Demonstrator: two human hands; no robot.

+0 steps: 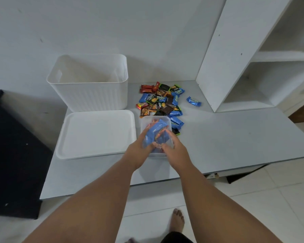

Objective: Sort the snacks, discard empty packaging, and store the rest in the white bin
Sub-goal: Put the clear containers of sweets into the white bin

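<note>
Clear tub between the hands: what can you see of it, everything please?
The clear tub is a small rectangular box of cloudy see-through plastic with rounded corners and no lid on. It sits on the grey table, right of the white lid, at the near edge of the snack pile. Blue and orange wrappers lie inside. The left hand grips its left side, the right hand its right.

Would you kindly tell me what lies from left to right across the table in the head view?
White lid → clear container → lone blue snack → white shelf unit.
</note>
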